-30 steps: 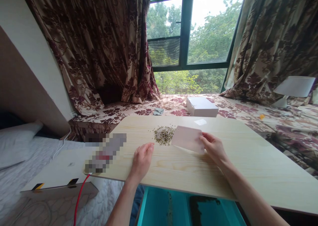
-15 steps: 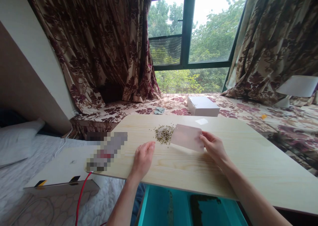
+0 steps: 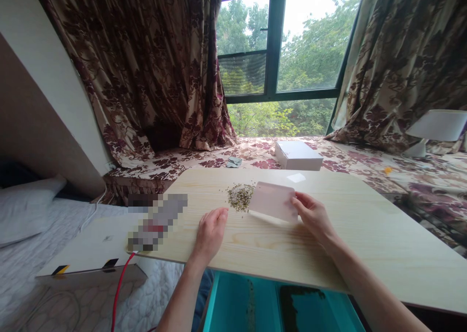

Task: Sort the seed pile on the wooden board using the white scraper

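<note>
A small heap of dark seeds or grains lies on a light wooden board. My right hand pinches the right edge of a pale, translucent card, whose left edge touches the heap. My left hand rests flat on the board, fingers together and stretched out, just left and near side of the heap, holding nothing.
A white box sits on the flowered window seat behind the board, beside a small grey scrap. A small white slip lies on the board. A teal bin stands below. Left are a bed, a flat white box and a red cable.
The card in my right hand has slid a little to the left, against the heap. My left hand has hardly moved.
</note>
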{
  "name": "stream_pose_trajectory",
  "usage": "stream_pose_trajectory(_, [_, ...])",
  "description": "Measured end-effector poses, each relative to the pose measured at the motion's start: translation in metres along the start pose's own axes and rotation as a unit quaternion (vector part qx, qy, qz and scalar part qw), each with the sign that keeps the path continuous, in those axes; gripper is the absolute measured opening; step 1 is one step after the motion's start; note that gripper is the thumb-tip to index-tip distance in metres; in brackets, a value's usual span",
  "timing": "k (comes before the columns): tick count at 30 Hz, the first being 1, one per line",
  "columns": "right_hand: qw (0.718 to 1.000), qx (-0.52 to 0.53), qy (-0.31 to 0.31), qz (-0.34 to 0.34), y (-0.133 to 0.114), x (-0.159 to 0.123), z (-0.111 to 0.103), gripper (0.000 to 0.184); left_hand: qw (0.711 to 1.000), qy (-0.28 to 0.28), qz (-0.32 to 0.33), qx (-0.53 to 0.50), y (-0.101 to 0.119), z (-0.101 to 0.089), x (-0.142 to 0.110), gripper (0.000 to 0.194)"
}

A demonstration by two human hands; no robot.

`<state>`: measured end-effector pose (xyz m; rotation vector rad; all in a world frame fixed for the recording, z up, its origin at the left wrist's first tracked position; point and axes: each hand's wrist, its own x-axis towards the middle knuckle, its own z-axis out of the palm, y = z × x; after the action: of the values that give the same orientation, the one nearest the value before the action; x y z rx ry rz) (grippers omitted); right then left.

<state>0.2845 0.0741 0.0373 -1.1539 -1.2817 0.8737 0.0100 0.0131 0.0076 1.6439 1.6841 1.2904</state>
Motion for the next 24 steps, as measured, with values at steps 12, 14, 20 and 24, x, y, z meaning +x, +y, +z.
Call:
stream_pose_trajectory(12, [1.0,-0.005,-0.021,-0.023,0.0025,0.0002,0.0015,0.043,1.0,0.006,0.009,0.016,0.0023,-0.0001,-0.0004,0.034])
stream_pose_trajectory(14, [0.999,-0.011,-0.016,-0.027,0.0019,-0.0001,0.0009,0.042,1.0,0.002,0.007,0.019,0.0021,-0.0002,-0.0002,0.035])
stream_pose_trajectory(20, [1.0,-0.001,-0.028,-0.005,0.0,-0.0024,0.0026,0.042,1.0,0.0,0.002,0.014,0.0033,-0.0009,-0.0002,0.035])
stream_pose_trajectory(24, [1.0,-0.007,-0.021,-0.016,-0.0015,-0.0026,0.0027,0.04,1.0,0.003,0.006,0.013,0.0033,-0.0003,-0.0004,0.035])
